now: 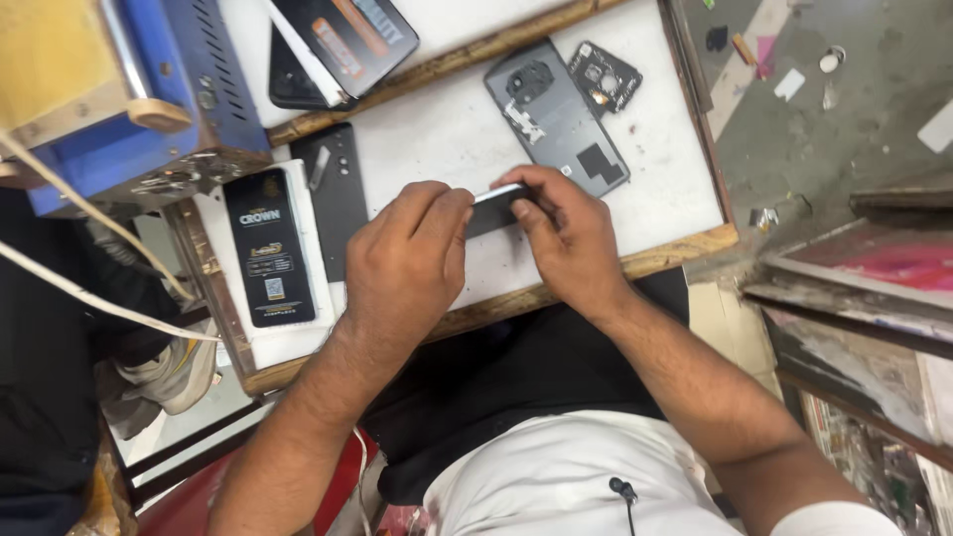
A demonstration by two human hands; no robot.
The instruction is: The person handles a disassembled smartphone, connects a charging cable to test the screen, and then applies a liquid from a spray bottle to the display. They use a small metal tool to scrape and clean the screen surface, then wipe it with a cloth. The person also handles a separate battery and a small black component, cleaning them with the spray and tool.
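While both hands meet over the white worktop [447,139], the left hand [407,263] and the right hand [571,238] are clamped together on a phone [493,203], held edge-up between the fingertips. Judging by that grip, work on its edge looks under way rather than done. At nine o'clock from the hands lies a black packaged item [268,248] beside a dark flat panel [338,194]. Toward twelve to one o'clock rests a detached grey back cover [556,119] with a small camera plate [604,74] just beside it. Farther, at eleven o'clock, a second phone [342,40] and a blue machine [169,89].
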